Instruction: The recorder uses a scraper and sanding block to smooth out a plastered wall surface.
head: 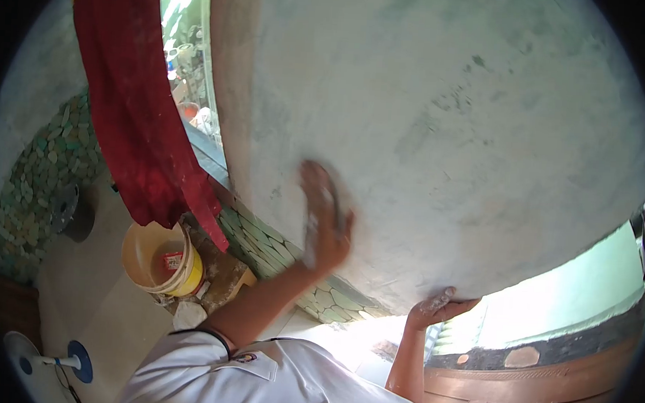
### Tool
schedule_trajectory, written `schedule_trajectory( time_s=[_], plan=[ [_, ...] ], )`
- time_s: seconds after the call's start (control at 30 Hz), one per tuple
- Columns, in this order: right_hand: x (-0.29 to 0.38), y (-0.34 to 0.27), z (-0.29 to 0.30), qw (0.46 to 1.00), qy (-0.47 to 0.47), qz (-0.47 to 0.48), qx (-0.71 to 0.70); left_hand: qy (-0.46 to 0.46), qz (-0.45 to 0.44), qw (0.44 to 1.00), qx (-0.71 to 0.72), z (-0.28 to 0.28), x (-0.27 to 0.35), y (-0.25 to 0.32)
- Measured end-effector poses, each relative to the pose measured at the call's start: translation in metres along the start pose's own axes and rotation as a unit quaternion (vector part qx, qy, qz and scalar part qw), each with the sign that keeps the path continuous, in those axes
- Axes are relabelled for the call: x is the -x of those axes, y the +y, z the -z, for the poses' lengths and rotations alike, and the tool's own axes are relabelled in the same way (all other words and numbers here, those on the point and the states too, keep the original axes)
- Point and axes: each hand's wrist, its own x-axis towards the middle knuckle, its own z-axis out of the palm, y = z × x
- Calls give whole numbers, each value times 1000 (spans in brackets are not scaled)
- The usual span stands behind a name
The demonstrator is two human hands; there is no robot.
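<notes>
A large grey-white plastered wall [440, 153] with darker scuffs fills the middle and right. My left hand [324, 218], blurred and dusted white, is at its face with the fingers pointing up the picture. A thin dark curved shape shows between thumb and fingers; whether it is a held thing or shadow cannot be told. At the wall's lower edge, beside a bright opening, rests my right hand [442, 309]. Its whitened thumb lies against the face and its fingers stretch along the edge, apart from the thumb, with no tool visible in it.
Red cloth [136, 98] hangs at left above a yellow-and-white bucket [195, 274] on a dusty wooden stand [223, 267]. A dark bucket [81, 216] stands by a pebble-covered wall [33, 186]. A white-and-blue stand-like object [80, 362] is lower left, panelled brown wood [553, 383] lower right.
</notes>
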Motion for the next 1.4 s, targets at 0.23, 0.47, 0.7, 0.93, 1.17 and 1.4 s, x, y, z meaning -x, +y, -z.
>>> schedule_trajectory(
  time_s=[0.23, 0.47, 0.7, 0.93, 1.17, 1.4],
  plan=[
    [1, 6, 5, 997, -23, -13, -67, -141, -28, 989, -28, -33, 47, 47],
    [5, 11, 22, 973, -93, -65, -201, -9, 6, 1000, -10, -55, 14, 71],
    [29, 7, 47, 964, -78, -116, -226, -297, -58, 952, 37, -40, 63, 117],
    [39, -22, 58, 986, -130, 34, -98, -349, 216, 831, 375, 10, 132, 72],
    [108, -53, 70, 859, -233, -349, -294, -234, 645, 409, 602, 31, 132, 36],
    [141, -77, 45, 618, -190, -522, -556, -292, 651, 330, 618, 38, 131, 12]
  ],
)
